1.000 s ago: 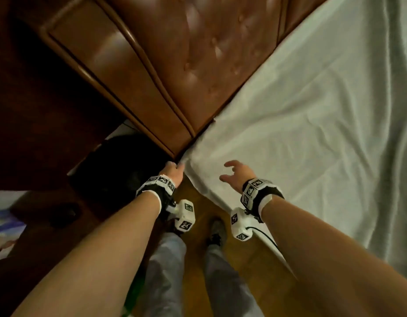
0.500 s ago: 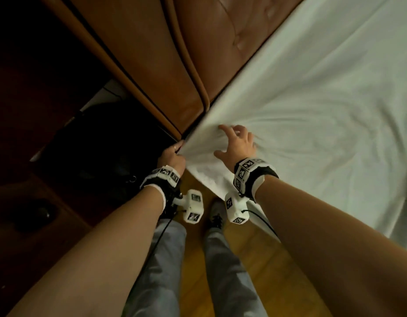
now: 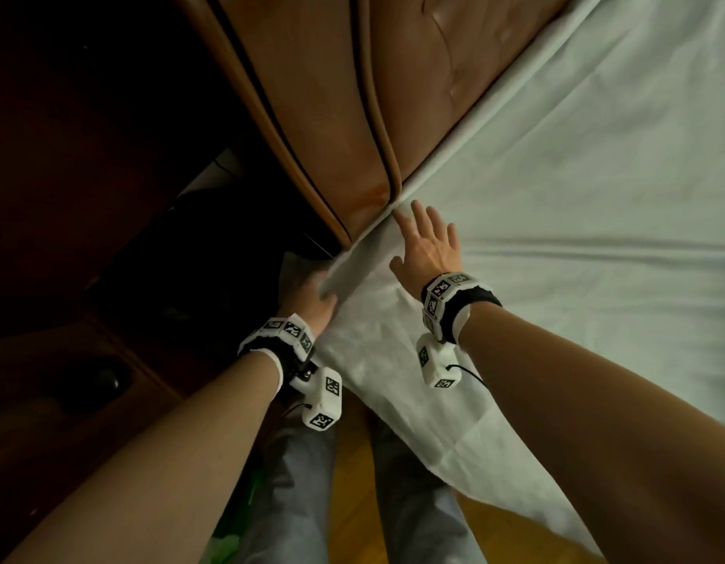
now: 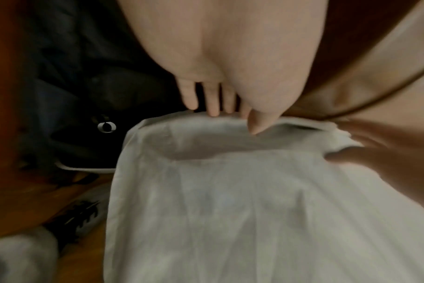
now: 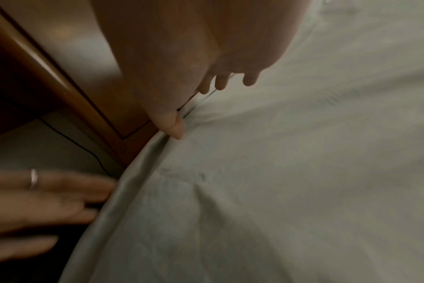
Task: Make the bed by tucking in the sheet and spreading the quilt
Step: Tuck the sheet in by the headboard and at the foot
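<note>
Overhead, head view:
Sheet (image 3: 556, 246): spread across the mattress, its loose corner hanging over the bed's side toward the floor.
Seam to tuck: running diagonally along the brown padded headboard (image 3: 401, 75), from the corner up and to the right.
Right hand (image 3: 430, 246): flat on the sheet, fingers straight and spread, fingertips just at the seam; gripping nothing.
Left hand (image 3: 312, 299): lower, at the sheet's hanging edge below the headboard's end; partly covered by cloth, grip unclear from here.
Nearer hand: right for the seam, left for the hanging corner.
Quilt: not in sight.
Floor: wooden, with the person's legs just below the corner.

Next, left wrist view:
Left hand (image 4: 230, 57): fingers fairly straight behind the folded edge, thumb tip over its front; a light pinch on the sheet (image 4: 230, 210), judged so despite blur.
Right hand (image 4: 387, 153): blurred, at the right, resting on the cloth.
Obstacles: dark bag-like object (image 4: 104, 107) on the floor beside the corner, close to the tucking path.

Lastly, right wrist view:
Right hand (image 5: 194, 47): fingers extended, thumb tip touching the sheet (image 5: 303, 172) where it meets the headboard (image 5: 61, 63).
Left hand (image 5: 41, 197): fingers laid against the sheet's outer edge, a ring on one.
Likely need: pushing cloth down into the gap along the seam.
</note>
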### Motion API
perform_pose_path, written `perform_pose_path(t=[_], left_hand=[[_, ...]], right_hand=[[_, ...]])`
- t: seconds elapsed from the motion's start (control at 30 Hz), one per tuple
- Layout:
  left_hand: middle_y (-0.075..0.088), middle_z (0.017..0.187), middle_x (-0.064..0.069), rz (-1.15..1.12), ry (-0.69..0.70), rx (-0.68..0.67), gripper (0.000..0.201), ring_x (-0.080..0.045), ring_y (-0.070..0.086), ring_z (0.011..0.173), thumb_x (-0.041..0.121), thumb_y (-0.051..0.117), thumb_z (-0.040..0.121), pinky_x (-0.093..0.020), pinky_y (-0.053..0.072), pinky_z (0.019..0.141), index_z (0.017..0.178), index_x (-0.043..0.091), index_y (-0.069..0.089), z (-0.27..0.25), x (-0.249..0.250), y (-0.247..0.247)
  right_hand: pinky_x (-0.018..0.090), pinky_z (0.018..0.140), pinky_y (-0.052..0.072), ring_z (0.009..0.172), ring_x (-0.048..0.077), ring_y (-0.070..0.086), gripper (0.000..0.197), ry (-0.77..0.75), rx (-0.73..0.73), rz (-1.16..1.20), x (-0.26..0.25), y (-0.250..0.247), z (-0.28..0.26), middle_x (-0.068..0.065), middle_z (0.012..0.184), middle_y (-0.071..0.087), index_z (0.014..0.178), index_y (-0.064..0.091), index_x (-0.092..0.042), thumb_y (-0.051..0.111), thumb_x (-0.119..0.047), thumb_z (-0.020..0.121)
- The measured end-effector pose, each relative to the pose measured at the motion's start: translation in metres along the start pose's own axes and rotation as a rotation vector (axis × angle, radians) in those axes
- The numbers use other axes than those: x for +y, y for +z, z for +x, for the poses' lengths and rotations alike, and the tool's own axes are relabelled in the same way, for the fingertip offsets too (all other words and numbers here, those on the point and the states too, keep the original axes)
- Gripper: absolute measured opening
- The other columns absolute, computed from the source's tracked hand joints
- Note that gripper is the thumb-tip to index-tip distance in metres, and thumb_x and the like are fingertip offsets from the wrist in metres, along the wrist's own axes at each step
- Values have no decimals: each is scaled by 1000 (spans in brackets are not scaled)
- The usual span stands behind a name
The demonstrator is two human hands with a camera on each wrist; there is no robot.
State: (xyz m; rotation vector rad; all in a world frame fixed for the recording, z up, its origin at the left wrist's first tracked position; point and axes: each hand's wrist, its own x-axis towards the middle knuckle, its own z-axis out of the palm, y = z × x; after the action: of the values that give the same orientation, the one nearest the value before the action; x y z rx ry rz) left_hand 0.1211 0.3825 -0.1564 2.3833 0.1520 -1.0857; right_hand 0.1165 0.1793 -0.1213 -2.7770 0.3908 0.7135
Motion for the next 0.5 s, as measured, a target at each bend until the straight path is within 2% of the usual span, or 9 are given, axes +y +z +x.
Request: perform_pose_path(t=[0.07,0.13,0.2,0.27,0.37,0.43,0.5], left_hand=[[51,141,-1,-35,229,-9,59,-24,46,132,29,55,87,-42,38,110,143,33,37,2,19,7],[51,141,0,-38,288,-9,67,-21,45,133,37,53,84,-44,38,109,146,39,26,9,32,15],[46,145,-3,-93,280,-48,71,-22,43,134,39,53,87,-42,37,110,148,44,17,14,41,20],[39,151,-4,-206,266,-90,72,-23,38,137,35,52,90,-35,32,112,149,45,13,25,45,26],[23,159,-4,-287,174,-170,68,-21,26,144,35,47,96,-31,21,115,153,28,12,39,56,36],[25,158,-5,-405,67,-202,66,-23,28,144,35,48,96,-33,23,115,153,21,18,50,61,42],[35,153,-6,-470,-36,-212,67,-25,36,138,45,52,92,-37,28,114,150,20,28,54,63,46]], right_hand=[[51,122,3,152,24,-1,75,-57,-16,-83,1,-3,10,-1,165,3,156,11,-31,51,-35,93],[51,122,-1,152,23,-2,65,-101,-48,-166,2,-5,24,-2,165,4,155,14,-31,41,-37,96],[52,121,-4,152,22,-2,58,-136,-69,-255,2,-4,37,-3,164,10,154,21,-30,31,-38,98],[54,120,-6,152,23,2,55,-168,-66,-330,3,-1,50,-1,162,20,152,30,-28,25,-40,98],[58,119,-7,149,25,15,61,-179,-33,-369,5,-1,68,2,152,39,143,46,-26,17,-51,95],[59,118,-8,145,26,24,64,-184,-34,-374,7,-3,78,3,141,50,136,55,-24,15,-53,94],[59,118,-7,145,25,23,62,-171,-14,-345,12,-2,83,3,139,51,135,55,-25,18,-52,94]])
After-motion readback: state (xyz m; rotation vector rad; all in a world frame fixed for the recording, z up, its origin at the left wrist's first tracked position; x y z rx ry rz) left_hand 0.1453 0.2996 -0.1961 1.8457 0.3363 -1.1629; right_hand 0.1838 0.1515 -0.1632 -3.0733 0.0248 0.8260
